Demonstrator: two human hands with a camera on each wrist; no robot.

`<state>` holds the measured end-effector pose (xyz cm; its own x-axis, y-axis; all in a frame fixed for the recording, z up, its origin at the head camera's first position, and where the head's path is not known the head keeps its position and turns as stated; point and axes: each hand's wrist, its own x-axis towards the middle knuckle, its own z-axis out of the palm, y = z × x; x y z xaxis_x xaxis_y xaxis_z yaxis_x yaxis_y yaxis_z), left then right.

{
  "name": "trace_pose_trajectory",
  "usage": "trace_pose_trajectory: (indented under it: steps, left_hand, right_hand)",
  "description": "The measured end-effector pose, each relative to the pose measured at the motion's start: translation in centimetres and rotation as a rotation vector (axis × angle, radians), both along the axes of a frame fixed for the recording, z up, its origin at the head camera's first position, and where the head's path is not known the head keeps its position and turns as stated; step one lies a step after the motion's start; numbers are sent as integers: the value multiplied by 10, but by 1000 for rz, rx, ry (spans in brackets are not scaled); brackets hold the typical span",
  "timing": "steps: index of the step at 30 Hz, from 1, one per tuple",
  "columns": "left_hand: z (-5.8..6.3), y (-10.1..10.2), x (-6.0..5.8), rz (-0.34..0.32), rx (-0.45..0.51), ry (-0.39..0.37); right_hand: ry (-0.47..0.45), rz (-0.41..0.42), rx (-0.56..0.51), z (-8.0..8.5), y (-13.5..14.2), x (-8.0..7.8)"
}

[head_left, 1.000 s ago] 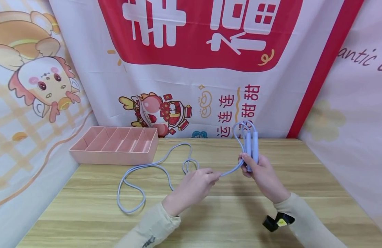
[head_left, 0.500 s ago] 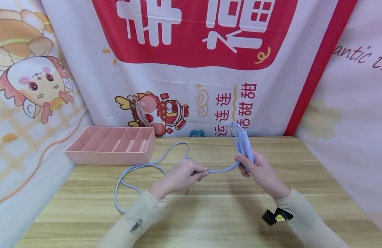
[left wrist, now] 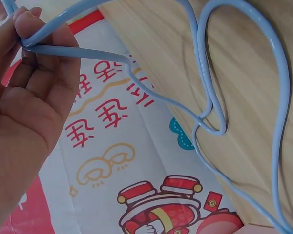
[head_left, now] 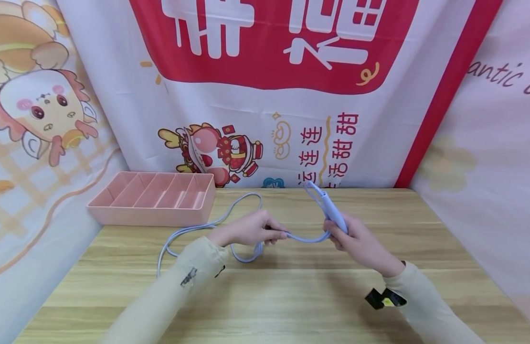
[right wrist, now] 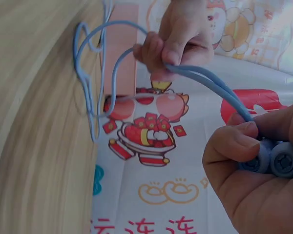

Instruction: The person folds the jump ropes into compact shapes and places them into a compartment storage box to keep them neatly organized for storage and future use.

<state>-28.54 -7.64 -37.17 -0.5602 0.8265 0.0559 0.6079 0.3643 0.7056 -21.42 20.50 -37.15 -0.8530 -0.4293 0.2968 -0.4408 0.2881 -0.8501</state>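
A light-blue jump rope lies partly on the table and runs up into both hands. My right hand [head_left: 359,239] grips its two handles [head_left: 333,212] side by side, tilted up to the left; their round ends show in the right wrist view. Two strands of cord [right wrist: 210,83] stretch from that fist to my left hand [head_left: 254,228], which pinches them between thumb and fingers. Beyond the left hand the cord [left wrist: 282,97] falls in loose loops onto the tabletop. In the head view the left forearm covers part of these loops.
A pink tray [head_left: 153,217] with several slots stands at the back left, the loose cord running close by its front corner. Printed cloth [head_left: 265,143] hangs behind the wooden table [head_left: 291,296] and along both sides.
My left hand has slid left and slightly up with the cord, drawing the loops on the table along. The handles in my right hand have tipped further to the left.
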Motion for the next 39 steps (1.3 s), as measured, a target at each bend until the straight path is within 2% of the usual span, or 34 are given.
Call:
trace_pose_trajectory:
  steps: [5,10,12,19,21,25,32,36,39]
  left_hand:
    - [8,-3,-6,-3,-12,23]
    - [11,-6,-10,-3,-11,12]
    - [12,-8,-11,-6,-11,11]
    - [14,-7,-20,-21,-70,21]
    - [17,-4,-23,-17,-87,26]
    - [27,1,-26,-24,-128,29]
    - [52,13,-27,-55,-222,89]
    - [64,26,-24,-103,-253,127]
    - [70,38,-19,-115,-278,173]
  right_hand:
    - [52,-36,111,1,2,-2]
    - [37,-21,197,0,6,-2]
    - [29,11,202,1,6,-1]
    - [42,232,124,3,5,5]
    - [51,255,123,2,5,5]
    - [33,253,173,3,4,5]
    - [10,263,331,2,-2,6]
    - [44,259,414,-1,-5,8]
    - [62,257,444,-3,-6,8]
